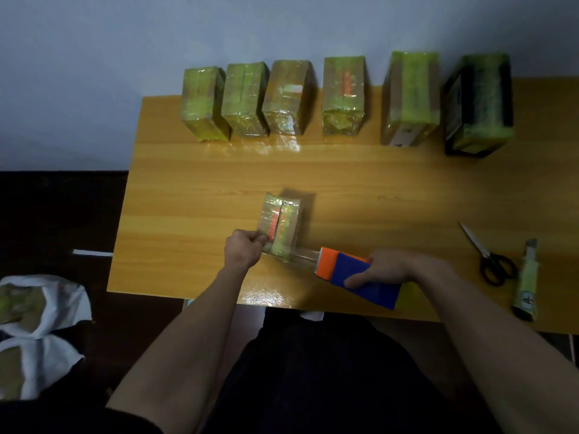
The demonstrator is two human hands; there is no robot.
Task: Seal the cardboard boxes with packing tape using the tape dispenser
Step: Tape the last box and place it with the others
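Six taped boxes point(341, 98) line the table's point(360, 189) far edge; nearer, the left hand point(242, 248) pinches a small box point(279, 227) while the right hand point(396, 267) grips the dispenser point(354, 275), tape stretched between.

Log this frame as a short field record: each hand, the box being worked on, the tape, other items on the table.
left hand: grips near end of small box
right hand: holds blue-orange tape dispenser
tape: clear strip stretched from dispenser to box
back row: six wrapped boxes
table's right end: scissors, utility knife
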